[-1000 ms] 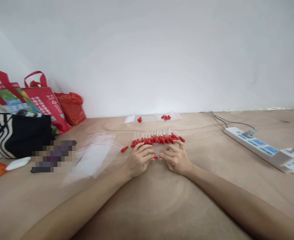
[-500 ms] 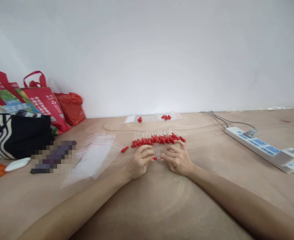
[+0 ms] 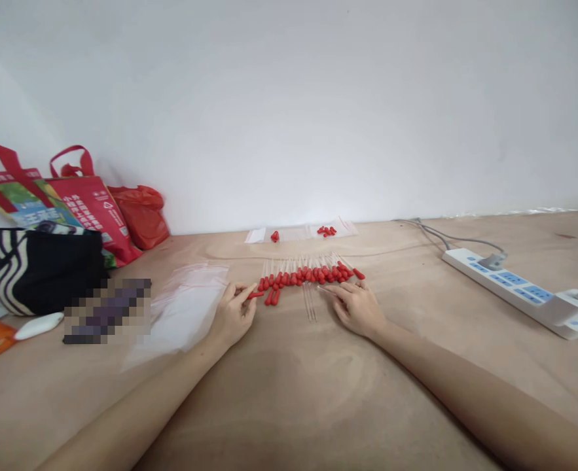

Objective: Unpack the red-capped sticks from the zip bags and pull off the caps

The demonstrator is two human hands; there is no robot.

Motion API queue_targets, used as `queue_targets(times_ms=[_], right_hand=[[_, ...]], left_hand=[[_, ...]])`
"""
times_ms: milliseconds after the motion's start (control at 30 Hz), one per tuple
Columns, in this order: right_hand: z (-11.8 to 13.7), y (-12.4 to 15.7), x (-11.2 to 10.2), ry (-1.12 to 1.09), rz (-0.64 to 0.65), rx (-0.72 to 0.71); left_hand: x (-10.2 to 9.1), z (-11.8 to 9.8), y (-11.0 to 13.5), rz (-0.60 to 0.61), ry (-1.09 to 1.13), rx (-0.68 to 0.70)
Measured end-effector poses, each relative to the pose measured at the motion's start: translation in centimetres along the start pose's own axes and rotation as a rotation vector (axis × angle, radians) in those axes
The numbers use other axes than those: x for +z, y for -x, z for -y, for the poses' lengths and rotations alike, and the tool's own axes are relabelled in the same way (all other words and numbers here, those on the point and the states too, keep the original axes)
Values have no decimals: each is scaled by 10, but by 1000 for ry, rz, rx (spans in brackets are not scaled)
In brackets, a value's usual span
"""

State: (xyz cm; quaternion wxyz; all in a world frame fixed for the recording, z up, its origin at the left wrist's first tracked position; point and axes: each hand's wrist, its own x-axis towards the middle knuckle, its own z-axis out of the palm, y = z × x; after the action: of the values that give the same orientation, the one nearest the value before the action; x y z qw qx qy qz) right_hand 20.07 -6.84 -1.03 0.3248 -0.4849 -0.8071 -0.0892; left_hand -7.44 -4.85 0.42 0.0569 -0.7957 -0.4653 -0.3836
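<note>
A row of thin clear tubes with red rubber caps [image 3: 313, 275] lies across the brown table [image 3: 289, 392] in front of me. My left hand [image 3: 232, 315] has reached to the left end of the row and pinches a loose red cap [image 3: 255, 295] between thumb and fingers. Two more red caps [image 3: 271, 297] lie just right of it. My right hand [image 3: 355, 305] rests on the table under the right part of the row, fingers stretched toward the tubes and touching them. A few bare clear tubes [image 3: 309, 304] lie between my hands.
Clear plastic bags [image 3: 185, 307] lie left of my left hand. Small bags with red caps [image 3: 325, 230] sit by the white wall. A white power strip [image 3: 519, 291] runs along the right. Red shopping bags [image 3: 92, 196], a striped black bag [image 3: 38, 268] and a white oblong object [image 3: 38, 325] stand at the left.
My left hand moved left from the middle of the row to the loose red cap and pinched it. My right hand opened and shifted slightly up to the row.
</note>
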Motion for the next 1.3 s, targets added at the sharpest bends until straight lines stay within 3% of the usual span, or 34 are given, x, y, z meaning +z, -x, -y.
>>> queue_targets(times_ms=[200, 467, 667, 800, 1000, 1133, 1300], right_hand=[[4, -6, 5, 7, 0, 60], [10, -10, 8, 3, 8, 15], [12, -11, 4, 3, 51, -26], [13, -11, 2, -14, 81, -44], [14, -11, 0, -66, 94, -42], [13, -11, 0, -84, 89, -51], [13, -10, 1, -91, 79, -61]], left_hand=[[3, 0, -7, 95, 10, -60], [-6, -2, -7, 137, -77, -11], [-16, 3, -5, 237, -298, -227], [-13, 9, -6, 251, -313, -263], [-11, 5, -4, 181, -149, -204], [-11, -4, -2, 234, 11, -305], [-8, -9, -2, 214, 280, -409]])
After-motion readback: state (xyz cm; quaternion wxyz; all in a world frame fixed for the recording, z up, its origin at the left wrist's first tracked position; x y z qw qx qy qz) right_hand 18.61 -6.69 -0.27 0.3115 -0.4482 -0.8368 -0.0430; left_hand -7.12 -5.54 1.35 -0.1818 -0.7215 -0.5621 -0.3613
